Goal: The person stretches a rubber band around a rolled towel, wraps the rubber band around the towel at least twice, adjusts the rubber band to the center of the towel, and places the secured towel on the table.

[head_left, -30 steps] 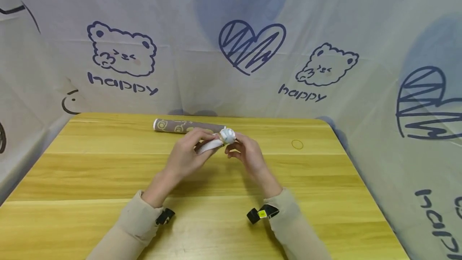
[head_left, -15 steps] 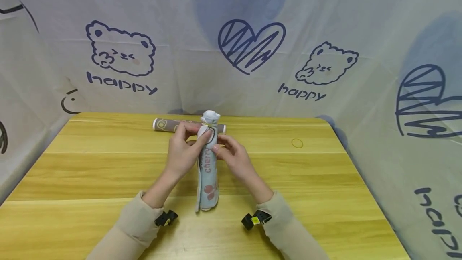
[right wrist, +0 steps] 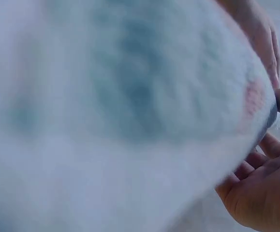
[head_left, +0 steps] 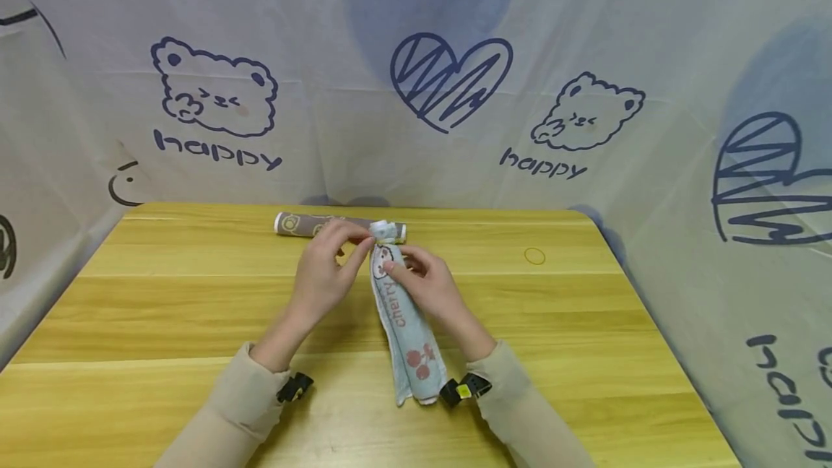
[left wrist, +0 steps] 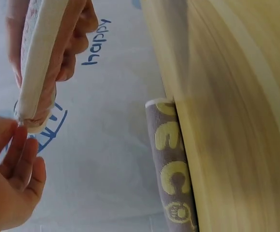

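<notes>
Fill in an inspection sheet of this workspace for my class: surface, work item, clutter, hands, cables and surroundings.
Surface: wooden-patterned table, light yellow-brown with lengthwise grain.
Work item: blue cloth roll, printed "cherry" with red cherries, its narrow end pointing away from the person.
Clutter: grey-brown roll lying near the far edge; thin yellow loop flat on the table, to its right.
Hands: left hand pinches at the blue cloth roll's narrow end; right hand holds it just below, thumb on top.
Cables: nothing seen.
Surroundings: pale curtain behind and at the sides, printed with bears, hearts and "happy".
</notes>
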Demonstrator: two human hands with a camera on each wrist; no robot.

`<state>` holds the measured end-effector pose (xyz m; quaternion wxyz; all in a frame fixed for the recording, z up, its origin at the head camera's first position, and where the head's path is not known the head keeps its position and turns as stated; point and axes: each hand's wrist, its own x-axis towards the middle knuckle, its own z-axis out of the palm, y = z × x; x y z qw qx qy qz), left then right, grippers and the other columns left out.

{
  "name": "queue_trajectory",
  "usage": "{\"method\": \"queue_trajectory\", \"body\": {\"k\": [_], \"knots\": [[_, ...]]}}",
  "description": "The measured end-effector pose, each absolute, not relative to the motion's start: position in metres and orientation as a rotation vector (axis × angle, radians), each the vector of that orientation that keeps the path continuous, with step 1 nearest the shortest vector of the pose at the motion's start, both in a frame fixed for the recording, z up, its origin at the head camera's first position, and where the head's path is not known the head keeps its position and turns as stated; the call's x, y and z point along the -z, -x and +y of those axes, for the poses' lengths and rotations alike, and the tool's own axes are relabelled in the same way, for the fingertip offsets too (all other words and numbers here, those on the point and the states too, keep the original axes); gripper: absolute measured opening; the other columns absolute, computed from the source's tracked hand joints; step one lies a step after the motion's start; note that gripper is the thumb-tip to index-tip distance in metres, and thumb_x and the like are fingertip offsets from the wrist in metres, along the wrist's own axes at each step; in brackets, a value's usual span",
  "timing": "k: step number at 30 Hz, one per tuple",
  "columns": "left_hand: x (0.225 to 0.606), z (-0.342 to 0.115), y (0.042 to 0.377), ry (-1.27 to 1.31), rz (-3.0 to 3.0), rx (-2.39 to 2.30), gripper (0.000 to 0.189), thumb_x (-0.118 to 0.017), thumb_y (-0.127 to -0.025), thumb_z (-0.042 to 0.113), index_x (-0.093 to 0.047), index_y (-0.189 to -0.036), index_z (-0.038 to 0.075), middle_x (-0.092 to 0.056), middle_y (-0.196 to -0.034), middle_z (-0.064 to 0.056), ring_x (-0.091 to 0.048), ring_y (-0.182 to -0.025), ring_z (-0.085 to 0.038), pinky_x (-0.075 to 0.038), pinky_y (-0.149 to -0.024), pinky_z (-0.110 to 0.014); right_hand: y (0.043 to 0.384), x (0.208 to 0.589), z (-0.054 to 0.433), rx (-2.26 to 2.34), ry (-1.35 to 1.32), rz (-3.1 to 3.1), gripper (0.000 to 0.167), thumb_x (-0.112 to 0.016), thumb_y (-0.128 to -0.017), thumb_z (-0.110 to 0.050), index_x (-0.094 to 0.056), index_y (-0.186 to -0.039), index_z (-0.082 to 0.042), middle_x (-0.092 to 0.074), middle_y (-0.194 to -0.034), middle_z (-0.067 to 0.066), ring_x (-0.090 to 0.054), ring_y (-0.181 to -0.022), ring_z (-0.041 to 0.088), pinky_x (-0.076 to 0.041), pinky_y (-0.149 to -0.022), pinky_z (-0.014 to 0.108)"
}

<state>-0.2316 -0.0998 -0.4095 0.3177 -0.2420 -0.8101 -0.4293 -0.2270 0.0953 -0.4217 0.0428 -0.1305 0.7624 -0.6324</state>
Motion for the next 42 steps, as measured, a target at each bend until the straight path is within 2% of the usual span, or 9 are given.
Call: {"method": "queue_trajectory", "body": {"k": [6,13,16,23,27,32,36,42], "knots": [[0.412,-0.102,0.234,0.71,-2.122,0.907,0.012,-0.083,-0.089,0.007,-0.077,-0.1,0.004,-0.071,-0.099,-0.008,-0.068,-0.095,-0.028,-0.059,-0.083,-0.043,0.228,0.424,0.097,1.841,0.443,2.399,0.038,-0.071,-0.1,-0.028,-0.066,-0.134,-0.01,-0.071,-0.111,0.015,-0.069,-0.081,0.019,-0.058,-0.066,0.032],[0.414,-0.105,0.235,0.735,-2.081,0.798,0.016,-0.089,-0.082,0.006,-0.082,-0.096,0.006,-0.075,-0.096,-0.008,-0.069,-0.088,-0.027,-0.059,-0.072,-0.039,0.23,0.427,0.097,1.886,0.672,2.405,0.03,-0.071,-0.1,-0.014,-0.065,-0.128,-0.005,-0.057,-0.142,0.01,-0.067,-0.1,0.027,-0.06,-0.072,0.034],[0.413,-0.105,0.235,0.754,-2.089,0.772,0.017,-0.089,-0.081,0.008,-0.081,-0.096,0.006,-0.076,-0.096,-0.007,-0.069,-0.089,-0.027,-0.06,-0.073,-0.039,0.229,0.427,0.097,1.936,0.724,2.394,0.026,-0.07,-0.099,-0.009,-0.066,-0.124,-0.001,-0.055,-0.146,0.01,-0.067,-0.101,0.028,-0.06,-0.074,0.032],[0.413,-0.104,0.234,0.832,-2.176,0.768,0.016,-0.086,-0.085,0.008,-0.073,-0.095,0.006,-0.071,-0.098,-0.007,-0.068,-0.087,-0.023,-0.06,-0.069,-0.036,0.223,0.425,0.099,1.985,0.723,2.398,0.02,-0.073,-0.096,-0.004,-0.069,-0.114,0.002,-0.057,-0.142,0.014,-0.068,-0.097,0.03,-0.06,-0.074,0.03],[0.419,-0.108,0.237,0.897,-2.176,0.813,0.015,-0.083,-0.084,0.006,-0.069,-0.091,0.007,-0.069,-0.094,-0.005,-0.067,-0.083,-0.02,-0.058,-0.066,-0.034,0.224,0.424,0.103,1.98,0.604,2.339,0.018,-0.071,-0.099,-0.008,-0.068,-0.113,0.002,-0.061,-0.137,0.014,-0.071,-0.095,0.024,-0.061,-0.075,0.032],[0.423,-0.109,0.239,1.056,-2.153,0.931,0.018,-0.082,-0.084,0.002,-0.069,-0.095,0.009,-0.069,-0.092,-0.001,-0.067,-0.085,-0.018,-0.059,-0.072,-0.035,0.233,0.42,0.11,2.046,0.43,2.211,0.032,-0.061,-0.105,-0.018,-0.06,-0.129,0.003,-0.066,-0.122,0.021,-0.071,-0.089,0.019,-0.062,-0.076,0.037],[0.423,-0.105,0.239,1.16,-2.165,0.964,0.017,-0.081,-0.087,0.002,-0.071,-0.099,0.008,-0.071,-0.095,-0.002,-0.068,-0.088,-0.018,-0.06,-0.078,-0.036,0.237,0.419,0.117,1.927,0.494,2.244,0.041,-0.061,-0.106,-0.022,-0.06,-0.14,0.001,-0.068,-0.123,0.019,-0.069,-0.095,0.017,-0.061,-0.081,0.037],[0.423,-0.101,0.237,1.192,-2.174,1.008,0.016,-0.082,-0.085,0.001,-0.072,-0.097,0.008,-0.072,-0.096,-0.003,-0.068,-0.088,-0.018,-0.06,-0.08,-0.035,0.238,0.418,0.118,1.874,0.52,2.286,0.03,-0.066,-0.104,-0.02,-0.071,-0.126,0.001,-0.074,-0.113,0.015,-0.07,-0.096,0.016,-0.059,-0.087,0.034]]}}
